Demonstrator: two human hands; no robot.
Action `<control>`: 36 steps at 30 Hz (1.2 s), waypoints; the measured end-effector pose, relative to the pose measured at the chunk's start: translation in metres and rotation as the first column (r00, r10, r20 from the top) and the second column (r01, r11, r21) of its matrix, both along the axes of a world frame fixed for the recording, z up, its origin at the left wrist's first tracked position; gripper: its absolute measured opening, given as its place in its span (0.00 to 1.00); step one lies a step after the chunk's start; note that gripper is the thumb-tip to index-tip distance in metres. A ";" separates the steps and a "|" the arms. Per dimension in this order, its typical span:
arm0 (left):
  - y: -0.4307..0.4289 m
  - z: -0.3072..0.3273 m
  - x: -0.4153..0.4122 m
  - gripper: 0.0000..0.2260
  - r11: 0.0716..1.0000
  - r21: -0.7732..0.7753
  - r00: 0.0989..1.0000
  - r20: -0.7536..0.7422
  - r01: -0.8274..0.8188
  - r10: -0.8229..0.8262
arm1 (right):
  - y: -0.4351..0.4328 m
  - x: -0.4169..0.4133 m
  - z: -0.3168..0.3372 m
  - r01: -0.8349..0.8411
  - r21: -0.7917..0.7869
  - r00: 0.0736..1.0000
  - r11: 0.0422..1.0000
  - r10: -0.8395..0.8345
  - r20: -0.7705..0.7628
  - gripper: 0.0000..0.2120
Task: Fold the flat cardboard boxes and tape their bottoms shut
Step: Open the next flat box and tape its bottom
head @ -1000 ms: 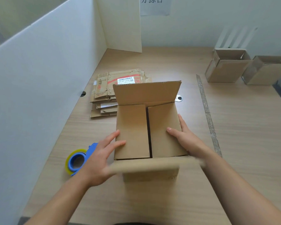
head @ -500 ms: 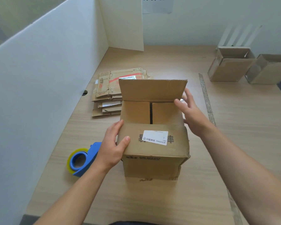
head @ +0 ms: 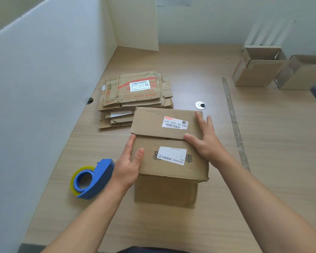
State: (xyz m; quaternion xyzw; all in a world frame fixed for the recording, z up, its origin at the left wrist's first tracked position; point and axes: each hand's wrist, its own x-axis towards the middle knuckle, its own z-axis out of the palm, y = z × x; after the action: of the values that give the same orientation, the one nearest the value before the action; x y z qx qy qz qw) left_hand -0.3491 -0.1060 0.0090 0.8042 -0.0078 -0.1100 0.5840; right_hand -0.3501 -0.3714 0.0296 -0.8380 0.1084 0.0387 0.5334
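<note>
A pale wood-grain bench (head: 263,161) carries a round metal grommet (head: 200,105) and a worn grey strip (head: 233,121) running front to back. A white partition (head: 44,79) stands along its left; a plain white wall (head: 208,21) rises behind.

You have soft, even light from above: the top of the box (head: 150,123) is brighter than its shaded near face, and only faint shadows lie on the counter (head: 263,161) beside the tape dispenser (head: 98,176). The centre is sharp, its labels legible. The far boxes (head: 259,73) look slightly softer. The wide lens bows the partition (head: 44,88) at your left edge.
</note>
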 end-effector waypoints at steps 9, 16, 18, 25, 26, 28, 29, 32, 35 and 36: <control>0.014 -0.004 -0.018 0.30 0.963 0.241 0.990 0.044 0.122 -0.136 | 0.005 -0.015 -0.016 -0.013 0.186 1.000 0.982 0.009 0.021 0.39; 0.038 -0.043 -0.063 0.27 0.900 0.411 0.988 -0.021 0.146 -0.151 | 0.038 -0.073 -0.080 0.015 0.034 0.997 0.999 -0.012 -0.072 0.37; 0.035 -0.048 -0.058 0.27 0.897 0.425 0.993 -0.024 0.118 -0.119 | 0.037 -0.067 -0.085 0.043 0.004 0.995 0.999 -0.043 -0.090 0.34; 0.034 -0.047 -0.044 0.24 0.885 0.456 0.996 -0.020 0.091 -0.092 | 0.051 -0.051 -0.069 0.023 -0.370 0.999 0.929 -0.007 0.046 0.22; 0.035 -0.047 -0.044 0.23 0.887 0.453 0.996 -0.029 0.090 -0.086 | 0.054 -0.051 -0.066 -0.012 -0.465 0.996 0.885 0.054 0.076 0.25; 0.037 -0.045 -0.043 0.22 0.893 0.443 0.997 -0.029 0.079 -0.074 | 0.060 -0.056 -0.064 -0.090 -0.539 0.989 0.837 0.139 0.050 0.30; 0.037 -0.044 -0.043 0.22 0.894 0.441 0.996 -0.020 0.082 -0.081 | 0.062 -0.060 -0.066 -0.129 -0.534 0.988 0.836 0.153 0.000 0.30; 0.037 -0.042 -0.040 0.22 0.887 0.444 0.992 -0.026 0.123 -0.124 | 0.064 -0.071 -0.078 -0.165 -0.486 0.986 0.858 0.146 -0.078 0.30; 0.041 -0.046 -0.035 0.25 0.848 0.515 0.988 0.017 0.123 -0.153 | 0.068 -0.067 -0.083 -0.106 -0.489 0.994 0.866 0.107 -0.026 0.27; 0.043 -0.049 -0.033 0.29 0.819 0.559 0.979 0.056 0.130 -0.194 | 0.070 -0.065 -0.084 -0.085 -0.520 0.995 0.850 0.099 -0.001 0.28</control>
State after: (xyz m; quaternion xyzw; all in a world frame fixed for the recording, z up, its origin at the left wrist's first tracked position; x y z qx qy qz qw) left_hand -0.3820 -0.0629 -0.0397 0.9397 -0.0766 -0.1122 0.3138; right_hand -0.4150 -0.3017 -0.0540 -0.9555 0.0677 0.0225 0.2863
